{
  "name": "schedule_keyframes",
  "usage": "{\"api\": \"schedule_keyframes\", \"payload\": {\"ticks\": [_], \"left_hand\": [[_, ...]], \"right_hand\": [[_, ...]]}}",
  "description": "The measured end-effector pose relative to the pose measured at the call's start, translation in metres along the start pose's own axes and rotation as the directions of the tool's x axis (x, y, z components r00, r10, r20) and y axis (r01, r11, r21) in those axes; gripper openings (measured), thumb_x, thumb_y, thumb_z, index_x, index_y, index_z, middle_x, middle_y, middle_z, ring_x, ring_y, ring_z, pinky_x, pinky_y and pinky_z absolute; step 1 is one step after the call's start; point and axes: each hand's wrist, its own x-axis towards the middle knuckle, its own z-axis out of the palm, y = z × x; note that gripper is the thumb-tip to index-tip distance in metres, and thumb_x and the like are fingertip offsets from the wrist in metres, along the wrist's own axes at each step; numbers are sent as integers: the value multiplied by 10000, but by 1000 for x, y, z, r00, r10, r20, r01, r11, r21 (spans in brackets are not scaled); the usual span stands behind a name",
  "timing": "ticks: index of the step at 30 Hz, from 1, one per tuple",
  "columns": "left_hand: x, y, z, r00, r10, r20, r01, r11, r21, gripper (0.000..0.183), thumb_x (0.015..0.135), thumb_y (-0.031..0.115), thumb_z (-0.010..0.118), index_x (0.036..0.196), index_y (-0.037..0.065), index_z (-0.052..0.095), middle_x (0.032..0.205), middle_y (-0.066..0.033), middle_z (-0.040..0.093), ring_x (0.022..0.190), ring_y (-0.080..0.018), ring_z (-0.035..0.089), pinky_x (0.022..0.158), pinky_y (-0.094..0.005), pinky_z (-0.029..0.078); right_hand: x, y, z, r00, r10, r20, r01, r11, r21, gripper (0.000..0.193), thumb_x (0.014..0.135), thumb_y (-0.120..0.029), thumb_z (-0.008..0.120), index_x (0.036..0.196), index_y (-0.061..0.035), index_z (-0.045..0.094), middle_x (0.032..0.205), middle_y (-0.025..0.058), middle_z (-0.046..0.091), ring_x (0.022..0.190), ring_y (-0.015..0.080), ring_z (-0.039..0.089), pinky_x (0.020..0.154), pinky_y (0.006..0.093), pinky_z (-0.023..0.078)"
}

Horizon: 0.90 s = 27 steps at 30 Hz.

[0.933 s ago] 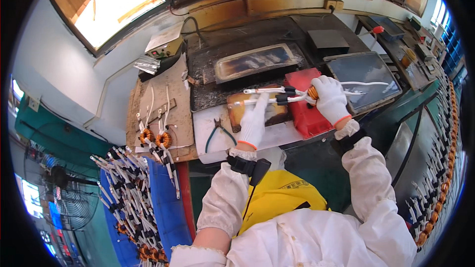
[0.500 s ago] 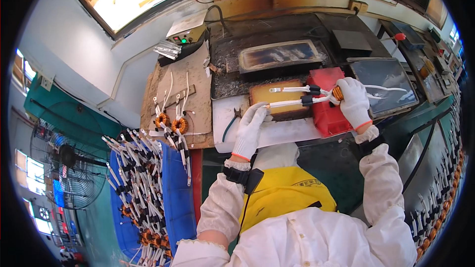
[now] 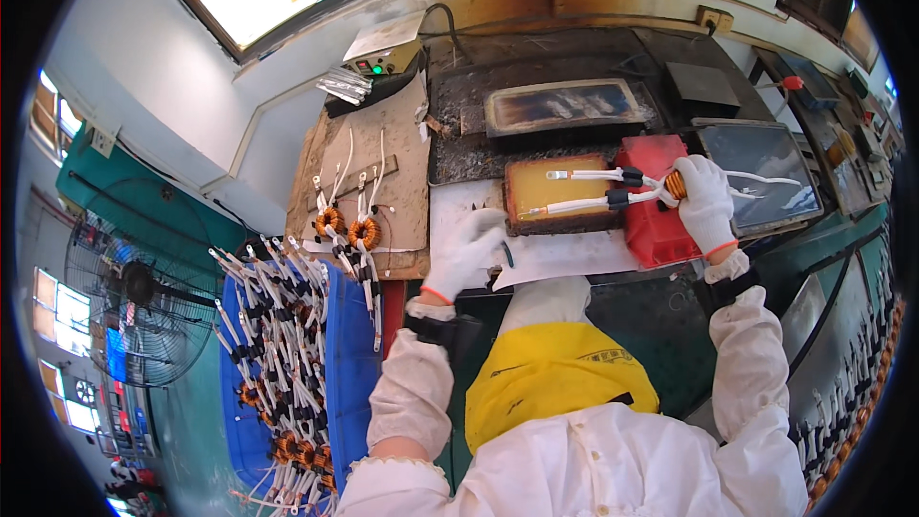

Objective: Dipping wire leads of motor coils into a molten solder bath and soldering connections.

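Observation:
In my right hand point(image 3: 706, 199), gloved in white, is a copper-wound ring coil point(image 3: 676, 186). Two white sleeved leads with black bands and metal lugs stretch left from it over an amber-filled tray point(image 3: 517, 215); thinner white leads trail right. Beneath the coil stands a red box-shaped block point(image 3: 639, 155). My left hand point(image 3: 466, 247), also gloved, is closed over a pair of cutters on the white sheet. A dark green handle point(image 3: 508, 254) shows past the fingers; the rest of the tool is mostly covered.
Two similar coils point(image 3: 364, 233) lie on a brown board at left. Below, a blue crate point(image 3: 349, 364) is heaped with more. Behind sit a dark-filled tray point(image 3: 565, 107) and a control box point(image 3: 383, 48) with a green light. A fan point(image 3: 139, 282) stands far left.
My left hand has left the end of the near lead and moved left and down onto the cutters. The right hand keeps the coil above the red block. The whole view has shifted slightly.

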Motion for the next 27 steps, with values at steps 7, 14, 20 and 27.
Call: {"api": "schedule_keyframes", "payload": {"ticks": [7,14,20,27], "left_hand": [[6,-52,-115,800,140,-584,382,632,675,448,777,356,595,1133,84,580,1110,-175,544,1082,-360,503,938,-409,411],[8,-103,-148,643,-150,-751,755,288,589,500,711,364,648,1135,120,540,1261,-147,406,1192,-331,396,1015,-444,307],[18,-124,-147,619,65,-782,757,214,617,435,688,355,674,1041,113,597,1257,-134,391,1211,-336,360,986,-456,333],[12,-94,-146,710,-20,-704,678,290,675,447,685,353,657,1046,91,619,1289,-127,388,1238,-329,346,1002,-457,329]], "right_hand": [[-2,-2,-7,1000,-4,-7,5,1000,13,294,680,-61,669,937,-87,529,919,95,544,939,328,520,801,414,414],[-1,-3,-1,1000,9,-6,-9,1000,10,304,679,-55,667,945,-85,523,945,96,549,947,334,519,810,413,414],[-2,-3,-5,1000,26,4,-26,1000,3,303,680,-22,645,952,-84,524,954,100,544,956,337,516,811,414,417],[-3,1,-3,998,24,52,-23,1000,-14,315,683,-4,620,971,-85,524,970,100,540,975,340,508,817,419,414]]}}
